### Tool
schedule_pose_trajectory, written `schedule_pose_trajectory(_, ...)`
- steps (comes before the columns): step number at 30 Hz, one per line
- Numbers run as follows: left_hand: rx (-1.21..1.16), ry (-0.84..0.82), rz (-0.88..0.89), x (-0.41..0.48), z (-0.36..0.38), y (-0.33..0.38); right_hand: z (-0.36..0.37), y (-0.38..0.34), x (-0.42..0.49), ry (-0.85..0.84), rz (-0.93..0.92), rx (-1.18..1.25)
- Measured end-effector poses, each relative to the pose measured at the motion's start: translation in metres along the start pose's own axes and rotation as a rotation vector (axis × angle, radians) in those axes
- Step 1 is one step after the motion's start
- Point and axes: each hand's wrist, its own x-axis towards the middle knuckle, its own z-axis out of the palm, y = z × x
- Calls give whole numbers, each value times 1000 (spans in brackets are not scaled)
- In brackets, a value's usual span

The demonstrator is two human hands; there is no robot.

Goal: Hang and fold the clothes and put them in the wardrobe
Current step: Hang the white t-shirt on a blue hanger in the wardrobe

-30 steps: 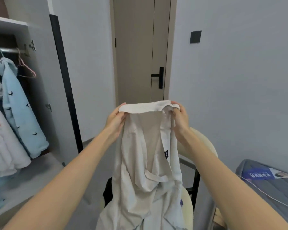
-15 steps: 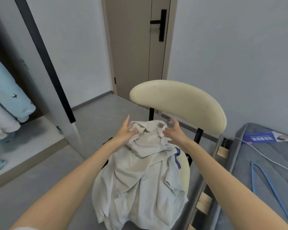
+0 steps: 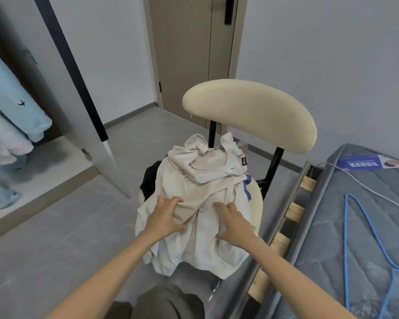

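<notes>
The beige garment [image 3: 207,178] lies crumpled on a pile of pale clothes [image 3: 207,252] on the cream chair [image 3: 249,111], neither folded nor hung. Its long axis runs from the chair back toward the person, tagged band at the far end; whether that band is a waist or a neckline is hard to say. The left hand [image 3: 166,217] grips a fold in curled fingers. The right hand [image 3: 235,224] rests on the cloth, fingers spread. A light-blue top [image 3: 12,97] already hangs in the wardrobe [image 3: 44,162]; this pile remains, as does the blue hanger [image 3: 364,229].

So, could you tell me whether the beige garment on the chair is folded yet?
Not folded: the beige garment lies in a crumpled, creased heap atop other clothes on the chair.
</notes>
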Motion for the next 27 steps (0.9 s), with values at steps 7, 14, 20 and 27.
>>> schedule_pose_trajectory(7, 26, 168, 69, 7, 11, -3, 23, 2, 12, 117, 59, -211)
schedule_pose_trajectory(14, -271, 312, -32, 39, -27, -9, 23, 12, 22, 218, 27, -150)
schedule_pose_trajectory(20, -618, 398, -33, 80, -60, 10, -34, 22, 27, 695, 134, 191)
schedule_pose_trajectory(27, -410, 0, 142, 73, -37, 15, -55, 38, 42, 499, 341, 241)
